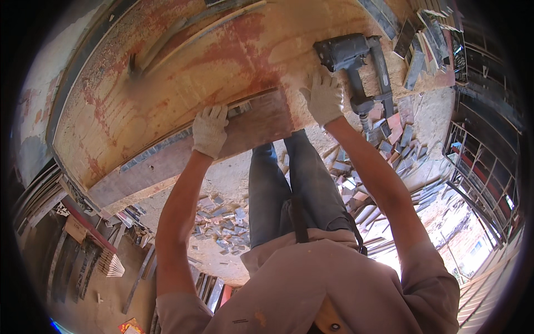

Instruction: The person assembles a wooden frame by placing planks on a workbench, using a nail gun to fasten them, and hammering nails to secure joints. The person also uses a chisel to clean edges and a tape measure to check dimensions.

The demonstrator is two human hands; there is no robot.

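A long reddish-brown board (pixel 253 123) lies along the near edge of the worn wooden worktable (pixel 222 61). My left hand (pixel 210 131), in a pale knit glove, rests on this board with its fingers curled over the far edge. Just past the board's right end, my right hand (pixel 324 99), gloved the same way, lies flat on the tabletop with fingers spread and nothing in it. To the right of that hand is a black nail gun (pixel 356 61), its lower end reaching past the table edge.
Wood strips and offcuts (pixel 425 47) are piled at the table's far right. A thin wooden strip (pixel 208 30) lies toward the back. Scrap blocks (pixel 222 222) cover the floor below, on both sides of my legs. Lengths of timber (pixel 67 256) lie at the lower left.
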